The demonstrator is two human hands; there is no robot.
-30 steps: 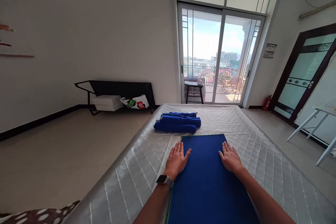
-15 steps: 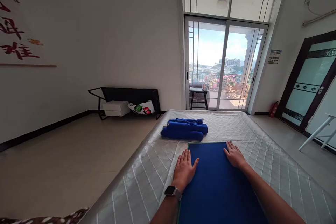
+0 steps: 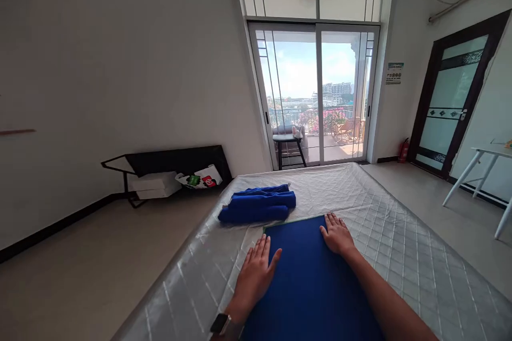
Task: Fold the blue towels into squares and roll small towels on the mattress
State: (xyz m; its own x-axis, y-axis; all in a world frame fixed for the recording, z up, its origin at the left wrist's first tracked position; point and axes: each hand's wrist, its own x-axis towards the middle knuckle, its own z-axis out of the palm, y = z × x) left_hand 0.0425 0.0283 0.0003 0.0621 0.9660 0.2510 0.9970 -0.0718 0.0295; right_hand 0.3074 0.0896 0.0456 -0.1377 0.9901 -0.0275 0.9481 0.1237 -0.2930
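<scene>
Below the glass door (image 3: 316, 96) at upper center, a silver mattress (image 3: 404, 248) spreads past both sides of the lower-center blue cloth (image 3: 306, 287), along whose edges left hand (image 3: 254, 275) and right hand (image 3: 338, 237) lie flat, thumbs apart.

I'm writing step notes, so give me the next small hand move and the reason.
Perhaps slide the left hand and right hand toward the body, smoothing the green-edged blue cloth: both are palm down at its opposite edges near its far end, and neither grips it.
</scene>
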